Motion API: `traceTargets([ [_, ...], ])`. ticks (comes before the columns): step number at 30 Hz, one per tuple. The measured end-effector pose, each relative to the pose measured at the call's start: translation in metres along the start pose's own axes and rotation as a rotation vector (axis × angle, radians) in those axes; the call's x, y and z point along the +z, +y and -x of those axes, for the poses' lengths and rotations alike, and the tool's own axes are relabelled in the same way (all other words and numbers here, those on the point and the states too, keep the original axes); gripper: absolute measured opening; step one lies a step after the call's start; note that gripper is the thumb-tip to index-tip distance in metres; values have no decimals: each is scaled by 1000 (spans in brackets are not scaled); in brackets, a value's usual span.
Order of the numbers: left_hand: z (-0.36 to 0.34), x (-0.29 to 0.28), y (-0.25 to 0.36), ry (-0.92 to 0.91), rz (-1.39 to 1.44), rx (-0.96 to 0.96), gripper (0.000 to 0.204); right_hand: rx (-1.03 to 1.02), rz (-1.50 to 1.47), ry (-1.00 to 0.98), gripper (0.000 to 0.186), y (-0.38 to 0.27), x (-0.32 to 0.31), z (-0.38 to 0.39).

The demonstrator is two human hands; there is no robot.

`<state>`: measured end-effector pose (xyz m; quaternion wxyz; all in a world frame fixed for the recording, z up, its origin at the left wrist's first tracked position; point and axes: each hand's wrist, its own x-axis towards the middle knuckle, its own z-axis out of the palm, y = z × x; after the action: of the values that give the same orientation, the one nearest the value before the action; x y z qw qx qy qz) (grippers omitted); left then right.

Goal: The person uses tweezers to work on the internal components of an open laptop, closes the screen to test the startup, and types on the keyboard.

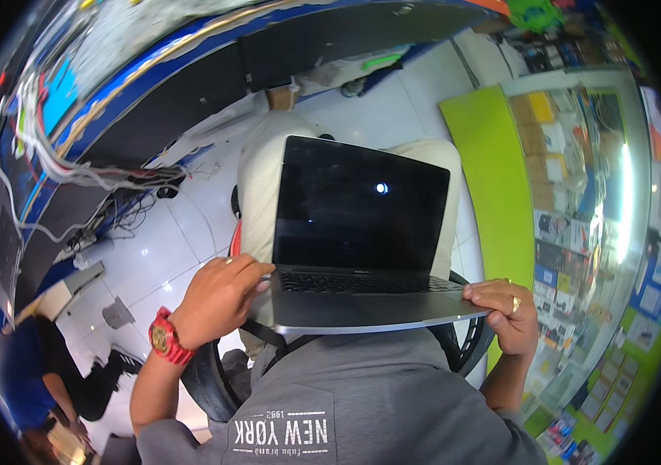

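Observation:
An opened dark grey laptop (pixel 361 310) rests over my lap, its lid raised and the screen (pixel 361 205) black apart from small bright reflections. My left hand (pixel 226 294), with a red wristwatch (pixel 169 337) on the wrist, grips the laptop's left edge beside the hinge, fingers curled. At the opposite side my right hand (pixel 507 310) pinches the right edge of the base, thumb below and fingers on top. The undersides of both grips are partly hidden. Black keys (pixel 361 282) show as a narrow strip below the screen.
A lime-green panel (pixel 489 186) and a glass display case (pixel 571 194) with boxed goods stand at the right. Tangled cables (pixel 67 167) hang from the blue-edged desk (pixel 152 58) at the left. Another person (pixel 36 372) sits low at the left. Chair armrests (pixel 210 380) flank me.

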<state>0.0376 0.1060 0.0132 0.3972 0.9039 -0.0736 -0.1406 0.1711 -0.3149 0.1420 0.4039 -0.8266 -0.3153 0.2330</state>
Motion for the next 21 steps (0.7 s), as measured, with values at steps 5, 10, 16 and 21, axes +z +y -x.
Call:
traceTargets([
  [5,-3,-1,6,7,-52,33,31,-60,-35,24,26,6,3,1],
  [10,-10,-2,6,34,-187,108,27,-88,-23,42,26,11,2,2],
  [16,-13,1,3,52,-252,158,34,-79,8,51,23,18,-1,2],
  [21,-15,6,-1,44,-229,158,40,-59,-10,54,21,20,-5,-1],
])
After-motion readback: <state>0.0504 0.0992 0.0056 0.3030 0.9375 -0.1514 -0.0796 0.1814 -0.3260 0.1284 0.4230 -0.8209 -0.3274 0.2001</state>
